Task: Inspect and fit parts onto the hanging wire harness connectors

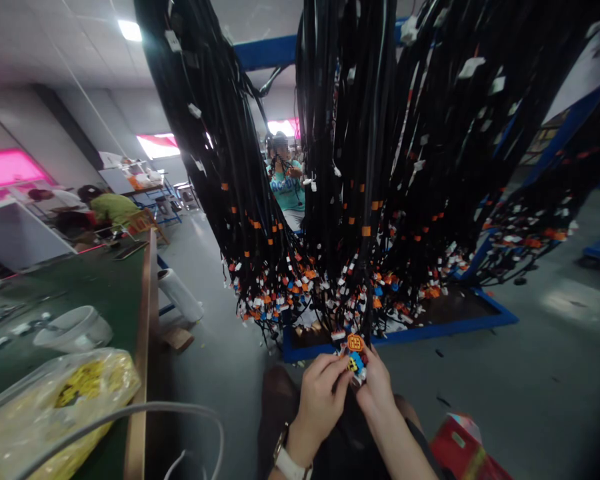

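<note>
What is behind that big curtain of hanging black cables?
Through a gap in the hanging black cables a person in a teal shirt shows, with a pink-lit window beyond. The blue rack frame shows above. Elsewhere the cables cover what lies behind them.

The connector cluster (355, 357) hangs at the lower end of a black wire harness (353, 200) suspended from a blue rack (280, 50). It comprises an orange square plug on top, with blue, yellow and white plugs just below, touching one another. The cluster sits below the other hanging bundles, in front of the near edge of the rack's blue base frame (430, 328).
</note>
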Demonstrator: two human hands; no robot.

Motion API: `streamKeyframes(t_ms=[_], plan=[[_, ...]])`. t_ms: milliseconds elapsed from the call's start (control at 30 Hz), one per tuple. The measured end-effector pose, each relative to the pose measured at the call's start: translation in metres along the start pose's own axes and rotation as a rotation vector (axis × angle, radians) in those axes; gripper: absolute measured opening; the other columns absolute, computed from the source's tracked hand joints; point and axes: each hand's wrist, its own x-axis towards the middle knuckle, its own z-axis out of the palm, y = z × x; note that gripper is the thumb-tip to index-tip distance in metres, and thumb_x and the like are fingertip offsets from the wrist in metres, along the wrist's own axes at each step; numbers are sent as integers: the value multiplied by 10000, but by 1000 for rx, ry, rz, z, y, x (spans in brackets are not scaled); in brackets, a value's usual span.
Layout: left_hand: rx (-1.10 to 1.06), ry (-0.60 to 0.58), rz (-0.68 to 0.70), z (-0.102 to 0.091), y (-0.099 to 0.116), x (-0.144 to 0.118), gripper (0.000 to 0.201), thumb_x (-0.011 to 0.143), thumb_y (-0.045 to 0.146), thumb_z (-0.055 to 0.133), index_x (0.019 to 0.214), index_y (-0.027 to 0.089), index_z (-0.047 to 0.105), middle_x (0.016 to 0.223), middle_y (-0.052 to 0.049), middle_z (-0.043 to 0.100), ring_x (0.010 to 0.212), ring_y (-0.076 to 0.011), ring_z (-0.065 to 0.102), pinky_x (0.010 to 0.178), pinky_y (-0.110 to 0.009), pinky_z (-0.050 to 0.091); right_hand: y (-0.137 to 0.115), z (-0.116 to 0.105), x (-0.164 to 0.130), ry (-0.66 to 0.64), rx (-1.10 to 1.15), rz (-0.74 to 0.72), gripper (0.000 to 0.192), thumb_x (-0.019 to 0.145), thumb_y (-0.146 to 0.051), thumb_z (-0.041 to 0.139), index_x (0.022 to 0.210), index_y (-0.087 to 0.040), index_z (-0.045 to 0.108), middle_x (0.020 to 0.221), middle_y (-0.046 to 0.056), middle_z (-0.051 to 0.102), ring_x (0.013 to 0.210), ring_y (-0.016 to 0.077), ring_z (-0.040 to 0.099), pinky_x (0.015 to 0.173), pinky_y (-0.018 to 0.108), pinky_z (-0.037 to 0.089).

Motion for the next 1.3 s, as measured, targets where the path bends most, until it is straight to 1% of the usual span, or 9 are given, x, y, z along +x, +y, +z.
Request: streamKeyframes(t_ms=[133,300,367,533,767,867,1000,1167,1300], plan=[[-41,3,-1,1,3,1,213,846,115,530,984,208,664,927,-53,640,861,-142,600,789,-264,508,-1,1,-1,-10,1,-3,207,622,-150,658,796,-187,552,492,-41,609,411,126,564,406,212,476],[-89,52,-184,2,10,4,58,756,120,643,752,179,643,812,-20,604,778,-136,585,713,-240,485,2,2,-5,-16,-13,-30,262,596,-167,700,818,-193,563,523,-42,627,421,122,567,397,203,464],[-102,73,-253,3,12,5,82,748,116,636,695,172,610,758,-6,581,727,-127,566,670,-229,468,4,2,-5,-21,-15,-36,264,594,-175,706,817,-196,566,528,-46,626,428,123,568,408,210,471],[-238,83,-357,6,14,6,102,720,87,607,757,172,564,767,5,565,715,-123,551,654,-222,458,4,2,-3,-5,-22,-42,254,586,-149,697,801,-196,570,529,-51,619,447,122,578,427,205,475],[-260,37,-248,0,14,7,224,711,9,549,840,185,600,917,-21,609,895,-150,573,812,-266,458,4,-1,1,-4,-18,-35,222,613,-170,687,796,-201,565,552,-46,629,452,123,584,435,211,479],[-232,23,-254,-2,12,9,261,704,23,576,898,193,620,920,-27,624,880,-161,584,793,-280,474,4,-2,2,1,-21,-30,232,610,-165,687,806,-200,568,554,-46,631,470,132,599,431,210,478],[-193,16,-307,-3,9,11,168,704,61,622,818,182,648,875,-32,636,843,-167,597,753,-281,489,5,-2,2,4,-20,-31,255,614,-161,681,841,-200,572,566,-44,640,469,130,599,433,212,484],[-204,38,-262,-3,7,10,151,676,60,688,765,181,684,831,-21,660,792,-151,620,725,-256,503,4,-1,-1,0,-17,-36,256,629,-161,669,857,-201,560,573,-38,650,444,123,583,410,207,472],[-179,34,-223,-4,7,10,167,685,64,693,797,186,703,840,-25,667,779,-144,630,723,-246,519,3,-1,-2,15,-22,-33,265,634,-161,670,868,-207,557,540,-57,625,432,116,573,413,202,473]])
